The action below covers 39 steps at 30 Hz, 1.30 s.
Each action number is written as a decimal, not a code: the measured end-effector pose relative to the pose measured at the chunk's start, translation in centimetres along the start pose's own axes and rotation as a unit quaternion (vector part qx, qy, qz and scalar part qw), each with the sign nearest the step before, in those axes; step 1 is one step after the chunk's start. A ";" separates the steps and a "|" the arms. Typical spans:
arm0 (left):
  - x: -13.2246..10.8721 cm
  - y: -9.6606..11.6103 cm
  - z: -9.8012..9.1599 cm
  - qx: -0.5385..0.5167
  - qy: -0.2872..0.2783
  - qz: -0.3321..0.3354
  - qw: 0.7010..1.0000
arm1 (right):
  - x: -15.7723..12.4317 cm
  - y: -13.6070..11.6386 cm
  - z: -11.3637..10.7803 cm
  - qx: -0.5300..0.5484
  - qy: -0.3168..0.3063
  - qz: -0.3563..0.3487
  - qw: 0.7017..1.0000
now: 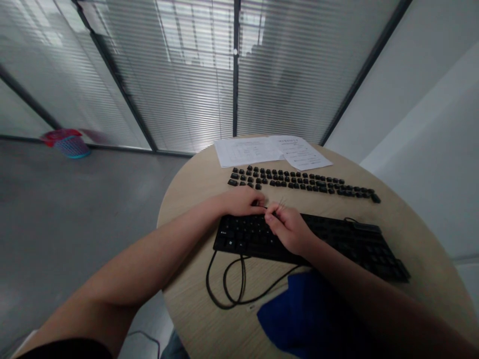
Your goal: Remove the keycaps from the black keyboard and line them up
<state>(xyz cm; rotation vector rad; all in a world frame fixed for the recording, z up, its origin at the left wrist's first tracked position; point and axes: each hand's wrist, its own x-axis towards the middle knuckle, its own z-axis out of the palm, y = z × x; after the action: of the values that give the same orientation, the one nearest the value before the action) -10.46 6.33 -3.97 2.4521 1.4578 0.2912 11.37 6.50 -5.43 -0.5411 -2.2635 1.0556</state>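
A black keyboard (258,244) lies on the round wooden table with its near side toward me, several keys gone from its upper part. My left hand (243,200) rests over its upper left edge, fingers curled together; a small dark thing shows by the fingertips, too unclear to name. Just right of it, my right hand (290,228) is closed over the keys. Thin wires stick up from its fingers, looking like a wire keycap puller (281,203). The fingertips of both hands nearly meet.
Loose black keycaps (299,180) lie in rows beyond the keyboard. Printed papers (250,151) are at the table's far edge. A looped cable (209,284) and a blue cloth (288,314) lie nearer me. On the floor at left stands a blue basket (73,146) with a red liner.
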 end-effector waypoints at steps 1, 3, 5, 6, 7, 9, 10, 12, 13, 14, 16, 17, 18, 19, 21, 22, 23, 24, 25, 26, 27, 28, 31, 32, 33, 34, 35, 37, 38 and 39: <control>0.0 0.0 0.0 0.000 0.000 -0.001 1.000 | -0.1 -0.3 0.0 -0.022 -0.010 -0.019 1.000; 0.0 0.0 0.0 -0.002 -0.001 -0.002 1.000 | -0.2 -0.8 0.0 -0.067 -0.023 -0.058 0.996; 0.1 0.0 0.0 -0.004 -0.002 -0.003 1.000 | -0.4 -1.0 0.0 -0.102 -0.038 -0.089 0.990; 0.1 0.0 0.1 -0.005 -0.003 -0.002 1.000 | -0.4 -1.0 0.1 -0.115 -0.050 -0.102 0.987; 0.1 0.0 0.1 -0.006 -0.003 -0.002 1.000 | -0.5 -1.0 0.1 -0.125 -0.059 -0.112 0.984; 0.1 -0.1 0.1 -0.008 -0.003 -0.005 1.000 | -0.5 -0.8 0.2 -0.127 -0.056 -0.121 0.983; 0.1 -0.1 0.1 -0.009 -0.003 -0.007 1.000 | -0.6 -0.7 0.2 -0.120 -0.041 -0.120 0.985; 0.1 -0.2 0.2 -0.011 -0.001 -0.010 1.000 | -0.6 -0.6 0.1 -0.099 0.001 -0.109 0.989; 0.1 -0.2 0.2 -0.011 0.001 -0.011 1.000 | -0.6 -0.6 0.1 -0.089 0.019 -0.102 0.991; 0.1 -0.2 0.2 -0.012 0.002 -0.010 1.000 | -0.6 -0.6 0.0 -0.081 0.030 -0.096 0.992; 0.0 -0.2 0.2 -0.012 0.006 -0.008 1.000 | -0.7 -0.6 0.0 -0.068 0.034 -0.089 0.993; 0.0 -0.1 0.2 -0.013 0.008 -0.007 1.000 | -0.7 -0.6 0.1 -0.059 0.035 -0.084 0.994; 0.0 0.0 0.1 -0.014 0.009 -0.005 1.000 | -0.8 -0.5 0.1 -0.042 0.046 -0.073 0.995; -0.1 0.1 0.0 -0.016 0.010 -0.003 1.000 | -0.9 -0.3 0.2 -0.016 0.068 -0.056 0.996; -0.2 0.2 -0.1 -0.020 0.010 0.002 1.000 | -1.0 0.3 0.4 0.046 0.126 -0.011 0.991; -0.2 0.3 -0.2 -0.023 0.011 0.005 1.000 | -1.0 0.7 0.5 0.073 0.151 0.009 0.986; -0.2 0.3 -0.3 -0.026 0.012 0.008 1.000 | -1.0 1.0 0.6 0.092 0.167 0.022 0.981; -0.2 0.3 -0.4 -0.029 0.013 0.011 0.999 | -1.0 1.2 0.7 0.101 0.172 0.027 0.980; -0.2 0.3 -0.5 -0.034 0.017 0.016 0.999 | -0.9 1.4 0.7 0.104 0.173 0.030 0.979; -0.2 0.3 -0.6 -0.048 0.027 0.023 0.998 | -0.7 1.5 0.8 0.108 0.179 0.033 0.977; -0.3 0.3 -0.7 -0.071 0.042 0.032 0.996 | -0.5 1.5 0.8 0.116 0.192 0.038 0.974; -0.3 0.2 -0.9 -0.105 0.060 0.042 0.992 | -0.2 1.4 0.7 0.127 0.210 0.046 0.968; -0.8 0.3 -1.5 -0.225 0.104 0.060 0.967 | 0.9 1.0 0.5 0.184 0.270 0.075 0.942; -0.9 0.4 -1.8 -0.250 0.105 0.058 0.961 | 1.2 0.9 0.4 0.204 0.281 0.082 0.934; -1.1 0.6 -2.1 -0.264 0.103 0.053 0.958 | 1.4 0.9 0.2 0.221 0.286 0.087 0.928; -1.2 0.7 -2.3 -0.267 0.101 0.049 0.957 | 1.6 0.8 0.1 0.234 0.285 0.090 0.925; -1.3 0.9 -2.5 -0.262 0.104 0.049 0.958 | 1.7 0.8 0.1 0.243 0.281 0.093 0.924; -1.4 1.1 -2.8 -0.234 0.113 0.061 0.964 | 1.8 0.9 0.0 0.254 0.270 0.102 0.923; -1.3 1.2 -2.8 -0.216 0.120 0.068 0.966 | 1.8 0.9 0.0 0.260 0.266 0.108 0.922; -1.3 1.2 -2.8 -0.199 0.125 0.074 0.969 | 1.9 0.9 0.0 0.266 0.266 0.113 0.920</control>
<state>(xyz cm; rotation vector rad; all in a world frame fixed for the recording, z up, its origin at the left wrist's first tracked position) -10.96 5.06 -0.95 2.2503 1.1619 0.8640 10.07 8.07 -5.51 -0.7515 -1.3900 1.3745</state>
